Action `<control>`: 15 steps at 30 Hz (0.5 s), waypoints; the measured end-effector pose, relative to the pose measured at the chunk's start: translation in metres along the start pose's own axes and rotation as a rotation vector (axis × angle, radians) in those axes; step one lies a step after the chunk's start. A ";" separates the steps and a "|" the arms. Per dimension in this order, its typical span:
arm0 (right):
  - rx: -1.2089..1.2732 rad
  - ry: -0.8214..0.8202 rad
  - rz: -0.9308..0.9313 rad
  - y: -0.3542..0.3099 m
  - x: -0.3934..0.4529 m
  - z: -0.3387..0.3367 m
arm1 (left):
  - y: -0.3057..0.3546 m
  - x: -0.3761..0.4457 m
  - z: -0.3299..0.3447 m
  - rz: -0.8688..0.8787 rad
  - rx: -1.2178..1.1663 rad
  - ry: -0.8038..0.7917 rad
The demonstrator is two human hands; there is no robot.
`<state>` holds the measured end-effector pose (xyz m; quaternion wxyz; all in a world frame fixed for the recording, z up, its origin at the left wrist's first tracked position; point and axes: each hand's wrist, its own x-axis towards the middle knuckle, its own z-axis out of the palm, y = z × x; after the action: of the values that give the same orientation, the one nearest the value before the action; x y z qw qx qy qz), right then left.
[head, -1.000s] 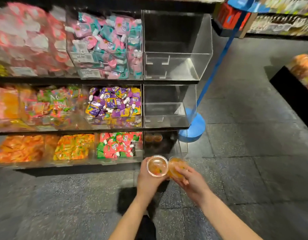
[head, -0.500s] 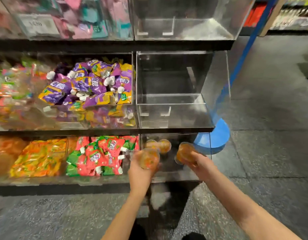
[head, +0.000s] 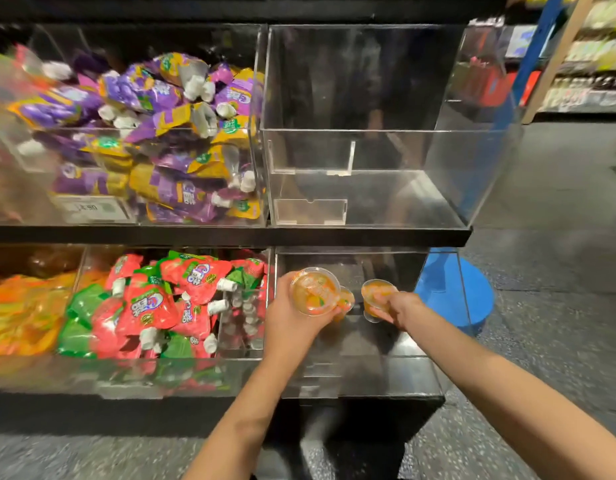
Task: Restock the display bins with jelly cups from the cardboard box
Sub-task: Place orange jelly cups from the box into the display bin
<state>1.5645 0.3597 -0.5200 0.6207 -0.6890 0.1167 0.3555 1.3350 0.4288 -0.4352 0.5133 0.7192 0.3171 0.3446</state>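
Left hand (head: 292, 318) and right hand (head: 398, 308) each grip jelly cups (head: 313, 294), fingers partly hiding them.

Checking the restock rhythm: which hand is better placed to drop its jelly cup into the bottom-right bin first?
Probably the right hand: its jelly cup looks deeper inside the bottom-right bin, while the left hand holds its cup nearer the opening.
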 end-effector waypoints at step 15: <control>-0.204 0.052 0.041 0.009 0.006 0.015 | -0.012 0.016 0.031 -0.122 0.086 0.034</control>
<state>1.5586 0.3736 -0.5302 0.5369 -0.7550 0.1099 0.3601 1.3684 0.4292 -0.4509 0.4964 0.7140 0.3838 0.3107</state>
